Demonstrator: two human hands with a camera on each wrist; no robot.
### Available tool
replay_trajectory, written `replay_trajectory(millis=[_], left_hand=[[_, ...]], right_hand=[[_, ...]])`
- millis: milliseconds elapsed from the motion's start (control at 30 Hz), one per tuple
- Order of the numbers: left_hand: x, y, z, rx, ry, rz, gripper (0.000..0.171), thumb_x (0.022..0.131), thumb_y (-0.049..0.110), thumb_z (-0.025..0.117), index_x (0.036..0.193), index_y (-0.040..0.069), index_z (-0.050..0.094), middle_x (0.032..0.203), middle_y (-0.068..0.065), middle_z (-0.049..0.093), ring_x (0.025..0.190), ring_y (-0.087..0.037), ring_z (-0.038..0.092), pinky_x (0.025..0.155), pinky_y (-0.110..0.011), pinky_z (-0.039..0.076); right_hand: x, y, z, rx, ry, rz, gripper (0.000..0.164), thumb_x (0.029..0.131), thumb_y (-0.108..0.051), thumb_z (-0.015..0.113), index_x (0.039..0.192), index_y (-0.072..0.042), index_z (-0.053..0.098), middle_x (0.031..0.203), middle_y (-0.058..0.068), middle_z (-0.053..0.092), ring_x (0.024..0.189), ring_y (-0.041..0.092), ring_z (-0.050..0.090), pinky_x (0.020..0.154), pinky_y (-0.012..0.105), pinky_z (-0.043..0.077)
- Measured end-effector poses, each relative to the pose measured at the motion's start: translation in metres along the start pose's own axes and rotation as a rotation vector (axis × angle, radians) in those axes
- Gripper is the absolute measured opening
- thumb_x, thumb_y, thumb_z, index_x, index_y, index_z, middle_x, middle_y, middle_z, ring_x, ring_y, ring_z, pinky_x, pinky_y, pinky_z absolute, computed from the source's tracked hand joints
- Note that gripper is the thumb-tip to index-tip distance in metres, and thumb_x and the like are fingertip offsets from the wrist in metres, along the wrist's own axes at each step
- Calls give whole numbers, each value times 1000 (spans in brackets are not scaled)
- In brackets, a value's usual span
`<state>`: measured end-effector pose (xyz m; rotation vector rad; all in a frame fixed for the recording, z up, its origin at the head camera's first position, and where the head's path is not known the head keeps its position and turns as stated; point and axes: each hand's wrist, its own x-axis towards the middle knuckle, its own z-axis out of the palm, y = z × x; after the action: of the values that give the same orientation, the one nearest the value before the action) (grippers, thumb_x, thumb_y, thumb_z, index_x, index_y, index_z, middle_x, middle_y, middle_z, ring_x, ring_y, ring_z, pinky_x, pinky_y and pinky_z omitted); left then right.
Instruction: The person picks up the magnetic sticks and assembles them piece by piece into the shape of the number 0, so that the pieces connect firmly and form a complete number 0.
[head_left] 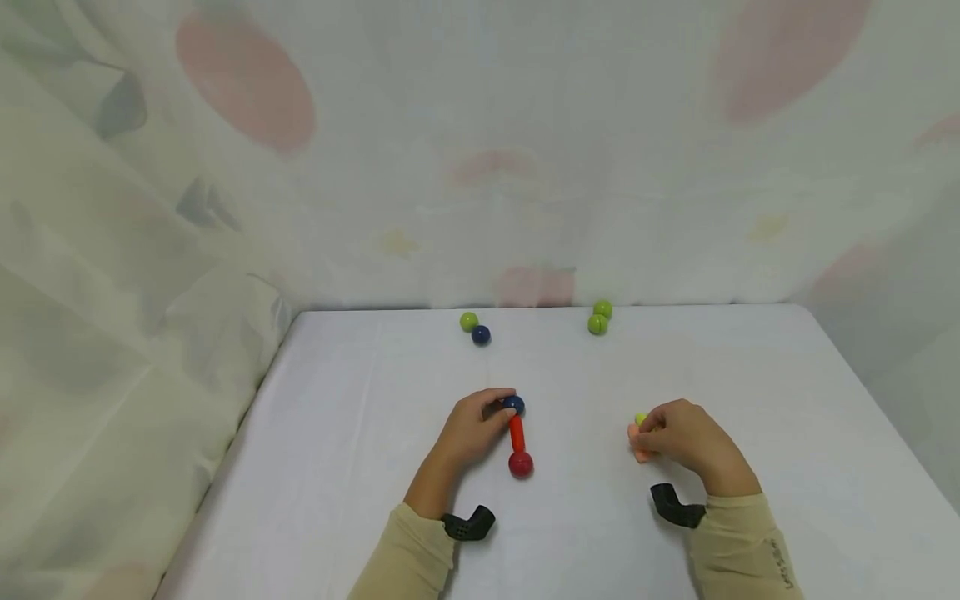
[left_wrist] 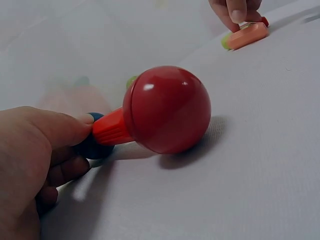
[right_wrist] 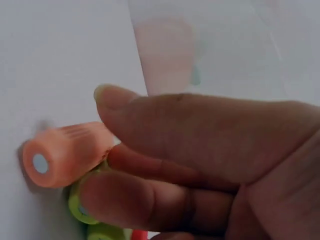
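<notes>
One red ball (left_wrist: pixel 170 110) gleams; its rod (left_wrist: pixel 112 129) is ridged.

Recorded beneath left grip (head_left: pixel 472 427) and right grip (head_left: pixel 688 435): white tablecloth (head_left: pixel 360 400). Noted beyond left grip, near the far edge: lime-green ball (head_left: pixel 468 322) with dark blue ball (head_left: pixel 481 335) just beside, slightly nearer the grip; cannot confirm contact. Logged beyond right grip and to its left: rear green ball (head_left: pixel 603 308), partly hidden by front green ball (head_left: pixel 597 324). Observed well past both grips: pale fabric backdrop (head_left: pixel 465 100), printed with faded pink-red ovals (head_left: pixel 251 83) and, past left grip, a blurred yellow star (head_left: pixel 397 242). Found far to the left of left grip: creased pale drape (head_left: pixel 112 333) with grey-blue patches (head_left: pixel 122 104).
</notes>
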<state>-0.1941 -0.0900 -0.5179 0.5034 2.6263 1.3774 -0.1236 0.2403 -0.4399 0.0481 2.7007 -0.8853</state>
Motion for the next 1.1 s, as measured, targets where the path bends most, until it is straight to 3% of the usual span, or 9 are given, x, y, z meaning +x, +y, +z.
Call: replay_trajectory(millis=[100, 333, 533, 733, 967, 1100], left_hand=[[0, 2, 1, -11, -6, 2, 34, 95, 30, 65, 128, 26, 66, 115, 7, 67, 110, -13, 58, 104, -40, 45], [1, 3, 2, -14, -13, 27, 35, 95, 30, 65, 129, 23, 65, 116, 6, 67, 109, -13, 59, 104, -41, 45], [1, 2, 2, -15, -7, 20, 35, 95, 29, 65, 129, 23, 65, 117, 5, 67, 111, -14, 59, 105, -41, 44], [-1, 2, 2, -19, -8, 13, 34, 94, 31, 65, 128, 24, 66, 117, 6, 67, 111, -14, 59, 105, -43, 44], [-1, 1, 2, 27, -27, 51, 33, 93, 33, 67, 125, 26, 68, 111, 7, 67, 105, -13, 58, 99, -41, 46], [-2, 1, 4, 37, -53, 78, 32, 92, 34, 68, 123, 28, 68, 115, 7, 68, 110, -14, 59, 100, -42, 46]], right_hand=[[1, 0, 3, 2, 8, 26, 21, 81, -30, 76, 83, -10, 72, 86, -1, 67, 79, 17, 54, 67, 31, 42], [5, -15, 23, -15, 33, 13, 22, 85, -34, 73, 73, -16, 69, 66, -6, 63, 70, 16, 51, 62, 30, 38], [18, -28, 46, -55, 114, -11, 16, 84, -33, 74, 90, -19, 77, 80, -4, 64, 77, 15, 55, 65, 30, 44], [27, -36, 64, -23, 173, -34, 20, 83, -26, 78, 97, -11, 76, 86, -1, 64, 78, 17, 55, 70, 32, 49], [30, -41, 76, 69, 177, -56, 25, 82, -24, 79, 103, -10, 74, 86, -1, 63, 78, 16, 54, 69, 29, 47], [33, -37, 83, 103, 171, -80, 27, 81, -24, 81, 103, -11, 74, 89, -2, 64, 79, 15, 54, 71, 29, 46]])
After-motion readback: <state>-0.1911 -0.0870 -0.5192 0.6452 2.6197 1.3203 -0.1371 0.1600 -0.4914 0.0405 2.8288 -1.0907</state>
